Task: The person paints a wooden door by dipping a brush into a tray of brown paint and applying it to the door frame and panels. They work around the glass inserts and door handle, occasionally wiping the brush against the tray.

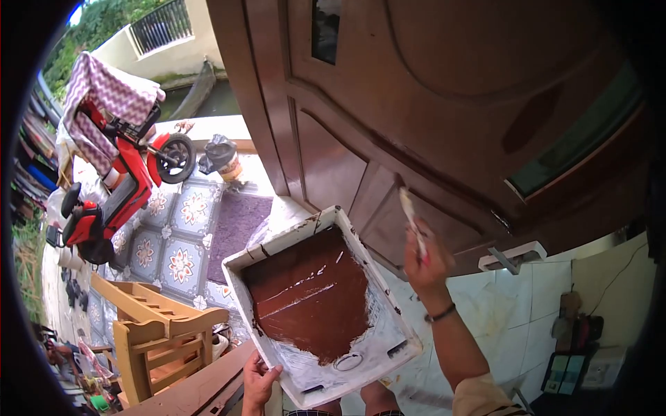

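My right hand (pixel 427 260) is closed around the pale handle of a paintbrush (pixel 408 206), its dark bristles against the lower panel of a brown wooden door (pixel 416 132). With my left hand (pixel 260 378) I grip the lower left corner of a white plastic tray (pixel 388 315), thumb over the rim. Brown paint (pixel 312 291) covers most of the tray's floor, and streaks of it mark the rim. The tray is tilted in front of me, just below the door. Part of the door surface looks wet and glossy.
A red electric scooter (pixel 128 184) with a zigzag cloth stands on patterned tiles at left. Near it are a bucket (pixel 225 163) and a purple mat (pixel 239 229). A wooden chair (pixel 156 326) is at lower left. A white block (pixel 513 256) sits by the door's lower edge.
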Available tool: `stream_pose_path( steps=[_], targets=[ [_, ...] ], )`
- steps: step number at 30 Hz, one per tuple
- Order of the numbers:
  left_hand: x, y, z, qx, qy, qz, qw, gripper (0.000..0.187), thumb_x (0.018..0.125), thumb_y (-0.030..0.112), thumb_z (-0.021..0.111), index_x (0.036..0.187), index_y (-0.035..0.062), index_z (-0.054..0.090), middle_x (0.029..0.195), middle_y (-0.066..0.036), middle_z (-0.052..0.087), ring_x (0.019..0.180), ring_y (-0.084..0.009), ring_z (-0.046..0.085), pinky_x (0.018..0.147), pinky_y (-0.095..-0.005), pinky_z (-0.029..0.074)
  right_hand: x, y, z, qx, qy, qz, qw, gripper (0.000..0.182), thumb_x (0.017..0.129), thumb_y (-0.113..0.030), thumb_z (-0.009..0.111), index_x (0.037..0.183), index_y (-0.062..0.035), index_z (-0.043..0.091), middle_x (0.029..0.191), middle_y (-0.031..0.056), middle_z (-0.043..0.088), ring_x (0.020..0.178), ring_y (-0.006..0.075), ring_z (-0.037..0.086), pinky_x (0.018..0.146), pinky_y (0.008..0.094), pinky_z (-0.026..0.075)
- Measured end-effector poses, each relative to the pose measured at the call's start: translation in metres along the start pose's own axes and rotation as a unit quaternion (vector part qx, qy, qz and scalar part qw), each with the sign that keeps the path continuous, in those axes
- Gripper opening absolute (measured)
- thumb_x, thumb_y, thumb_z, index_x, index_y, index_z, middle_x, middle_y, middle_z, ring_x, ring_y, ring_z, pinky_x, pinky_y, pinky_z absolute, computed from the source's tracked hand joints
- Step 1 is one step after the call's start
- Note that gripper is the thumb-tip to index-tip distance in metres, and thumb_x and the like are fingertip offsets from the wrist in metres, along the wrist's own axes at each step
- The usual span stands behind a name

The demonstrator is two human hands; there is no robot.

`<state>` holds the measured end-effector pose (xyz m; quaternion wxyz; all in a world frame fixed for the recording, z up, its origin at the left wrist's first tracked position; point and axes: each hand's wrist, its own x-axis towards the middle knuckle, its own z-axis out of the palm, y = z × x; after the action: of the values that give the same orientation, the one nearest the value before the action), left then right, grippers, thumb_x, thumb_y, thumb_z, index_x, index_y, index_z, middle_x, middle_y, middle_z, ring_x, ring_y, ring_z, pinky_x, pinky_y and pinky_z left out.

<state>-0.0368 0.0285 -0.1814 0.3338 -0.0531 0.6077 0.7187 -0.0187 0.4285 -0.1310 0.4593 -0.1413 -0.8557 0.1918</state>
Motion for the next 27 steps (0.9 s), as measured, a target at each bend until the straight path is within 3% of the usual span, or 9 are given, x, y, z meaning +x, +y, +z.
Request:
stream_pose_path(
  steps=[5,9,15,17,20,23,26,27],
  targets=[
    [-0.001,0.002,-0.003,0.014,0.001,-0.021,1.0,0.053,0.076,-0.004,0.067,0.126,-0.0017,0.051,0.103,-0.007,0.065,0.089,-0.0129,0.064,0.077,-0.0257,0.051,0.05,0.019,0.065,0.021,-0.005,-0.016,1.0,0.022,0.086,0.001,0.063,0.108,0.0048,0.062,0.093,0.0208,0.067,0.081,0.0339,0.067,0.072,0.0393,0.055],
    [-0.001,-0.012,-0.016,0.015,0.026,-0.018,0.999,0.057,0.075,-0.003,0.067,0.129,-0.0019,0.05,0.105,-0.008,0.065,0.092,-0.0152,0.064,0.082,-0.0279,0.051,0.054,0.047,0.072,0.012,0.023,-0.021,0.999,0.022,0.085,0.001,0.063,0.106,0.0042,0.062,0.095,0.0204,0.067,0.082,0.035,0.067,0.073,0.0388,0.055],
    [0.007,-0.014,-0.023,0.01,0.006,-0.006,1.0,0.056,0.075,-0.003,0.068,0.128,-0.0019,0.05,0.109,-0.009,0.064,0.096,-0.0182,0.064,0.087,-0.0314,0.049,-0.012,0.047,-0.021,-0.163,0.093,0.007,0.982,0.019,0.085,0.0,0.064,0.104,0.0038,0.062,0.102,0.021,0.067,0.083,0.0338,0.068,0.073,0.0374,0.056],
    [0.006,-0.013,-0.019,0.008,0.015,0.024,1.0,0.056,0.075,-0.003,0.068,0.128,-0.0017,0.049,0.107,-0.009,0.065,0.094,-0.0178,0.064,0.087,-0.0312,0.049,-0.025,0.037,-0.056,-0.189,0.089,0.054,0.976,0.02,0.086,0.0,0.063,0.105,0.005,0.062,0.102,0.022,0.068,0.081,0.0335,0.069,0.071,0.0365,0.056],
    [0.002,-0.013,-0.032,0.132,0.014,-0.033,0.991,0.057,0.087,0.009,0.068,0.138,0.0015,0.045,0.113,-0.01,0.06,0.094,-0.0173,0.057,0.077,-0.0289,0.048,-0.034,0.035,-0.1,-0.24,0.106,0.079,0.962,0.021,0.088,0.0,0.062,0.108,0.0074,0.061,0.1,0.0232,0.069,0.078,0.0331,0.07,0.067,0.0348,0.056],
    [0.011,0.0,-0.016,0.017,-0.017,-0.003,1.0,0.058,0.075,-0.003,0.068,0.129,-0.0013,0.048,0.108,-0.009,0.065,0.095,-0.0183,0.064,0.088,-0.0321,0.049,-0.037,0.024,-0.122,-0.259,0.125,0.131,0.949,0.018,0.089,0.0,0.06,0.105,0.0094,0.06,0.098,0.0239,0.069,0.074,0.0324,0.07,0.064,0.0342,0.057],
    [0.007,0.003,-0.02,0.182,0.015,-0.053,0.982,0.059,0.088,0.008,0.065,0.141,0.002,0.04,0.119,-0.011,0.058,0.101,-0.0182,0.056,0.081,-0.0294,0.047,-0.048,0.01,-0.13,-0.263,0.132,0.138,0.946,0.013,0.089,0.0,0.059,0.099,0.0091,0.06,0.095,0.0233,0.07,0.071,0.0304,0.07,0.062,0.0343,0.056],
    [0.009,-0.001,-0.027,0.176,0.006,-0.053,0.983,0.059,0.088,0.008,0.065,0.141,0.002,0.04,0.12,-0.011,0.058,0.102,-0.0182,0.056,0.081,-0.0297,0.047,-0.051,0.004,-0.129,-0.253,0.135,0.124,0.95,0.014,0.089,0.0,0.059,0.1,0.0089,0.06,0.094,0.023,0.07,0.07,0.0301,0.07,0.062,0.0345,0.056]
  ],
)
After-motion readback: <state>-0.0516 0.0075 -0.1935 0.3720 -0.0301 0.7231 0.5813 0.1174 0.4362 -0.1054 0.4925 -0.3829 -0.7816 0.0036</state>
